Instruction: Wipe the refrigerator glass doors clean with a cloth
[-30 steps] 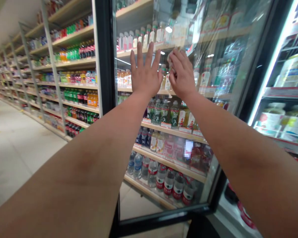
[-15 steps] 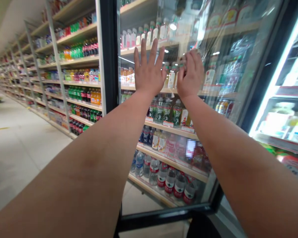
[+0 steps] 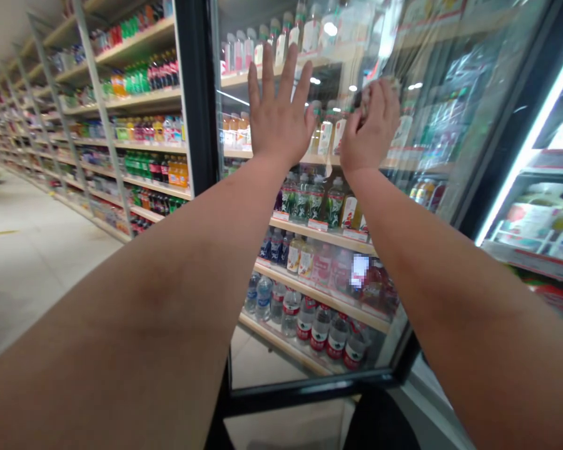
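A glass cooler door (image 3: pixel 309 392) with a black frame stands swung open in front of me. My left hand (image 3: pixel 279 128) lies flat against its pane, fingers spread and holding nothing. Just to the right, my right hand (image 3: pixel 371 131) presses on the same glass with its fingers together. Under those fingers is a crumpled pale cloth (image 3: pixel 366 103), mostly covered by the hand. Rows of drink bottles (image 3: pixel 319 328) show in the pane, below and behind both hands.
At the right, a lit cooler shelf (image 3: pixel 539 253) holds pale containers. Long store shelves (image 3: pixel 152 184) full of bottles run away on the left beside the pale floor (image 3: pixel 42 262). My dark-clothed leg (image 3: pixel 380 422) is close under the door's lower edge.
My right hand has slid slightly to the right across the glass with the cloth. My left hand stays flat on the pane. The view has shifted a little.
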A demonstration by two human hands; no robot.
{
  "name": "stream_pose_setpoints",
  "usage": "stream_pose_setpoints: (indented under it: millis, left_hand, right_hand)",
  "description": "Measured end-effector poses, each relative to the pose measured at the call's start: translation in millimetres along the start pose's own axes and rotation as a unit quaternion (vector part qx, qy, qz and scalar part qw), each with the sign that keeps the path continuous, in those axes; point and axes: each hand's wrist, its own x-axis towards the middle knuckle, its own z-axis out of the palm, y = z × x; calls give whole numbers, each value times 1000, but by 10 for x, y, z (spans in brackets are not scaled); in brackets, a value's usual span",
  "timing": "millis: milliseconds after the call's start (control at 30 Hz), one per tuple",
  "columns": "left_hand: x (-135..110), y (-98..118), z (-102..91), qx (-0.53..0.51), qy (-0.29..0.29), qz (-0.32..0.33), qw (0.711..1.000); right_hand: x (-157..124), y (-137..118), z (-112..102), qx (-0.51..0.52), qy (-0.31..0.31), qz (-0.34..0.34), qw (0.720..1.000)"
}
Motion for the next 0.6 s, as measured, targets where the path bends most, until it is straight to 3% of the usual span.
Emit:
stream_pose_setpoints:
  millis: [67, 200, 267, 333, 467, 533, 600]
  left_hand:
    - [-23, 23, -6, 6, 8, -1, 1000]
    - [-40, 44, -13, 12, 16, 5, 1000]
    - [-31, 40, -14, 9, 15, 5, 1000]
    - [-20, 34, -14, -4, 13, 4, 1000]
    - [-10, 35, -13, -11, 13, 1, 1000]
    - [-14, 44, -20, -11, 6, -1, 1000]
    - [-21, 54, -34, -25, -1, 0, 1000]
  right_hand:
    - [-7, 18, 13, 15, 20, 22, 999]
    - [-78, -202, -182, 20, -130, -118, 984]
    - [-93, -254, -231, 12, -159, -156, 975]
    - [-75, -181, -177, 12, -125, -132, 983]
    - [-12, 70, -2, 29, 4, 12, 1000]
    - [-14, 43, -44, 27, -6, 6, 1000]
    - [-41, -110, -185, 4, -88, -66, 994]
